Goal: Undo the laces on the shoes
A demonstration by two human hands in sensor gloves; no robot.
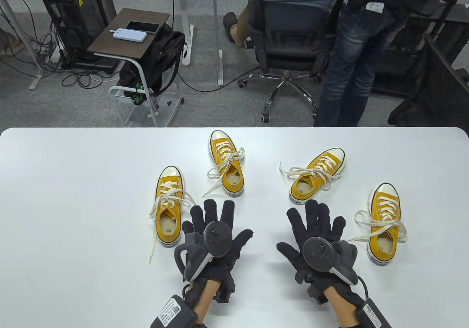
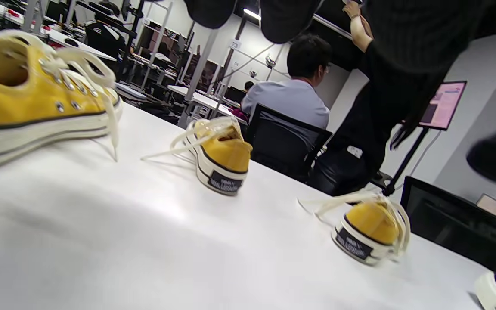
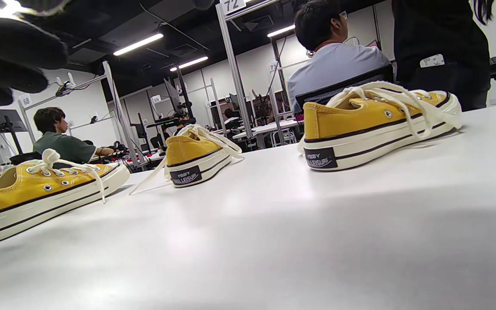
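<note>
Four yellow low-top sneakers with cream laces stand on the white table [image 1: 73,203]. The far-left shoe [image 1: 169,205] trails a long lace end toward me. The middle-left shoe [image 1: 227,163] and middle-right shoe [image 1: 318,176] have loose lace ends spread beside them. The far-right shoe [image 1: 384,227] shows lace loops across its tongue. My left hand [image 1: 216,225] is open, fingers spread, just right of the far-left shoe. My right hand [image 1: 318,225] is open, fingers spread, between the middle-right and far-right shoes. Neither hand holds anything. The left wrist view shows the far-left shoe [image 2: 28,99] close by.
Beyond the table's far edge a person sits in an office chair [image 1: 293,38] and another stands in jeans [image 1: 351,56]. A small side table [image 1: 128,34] with a phone stands back left. Bare table surface lies to the left and right of the shoes.
</note>
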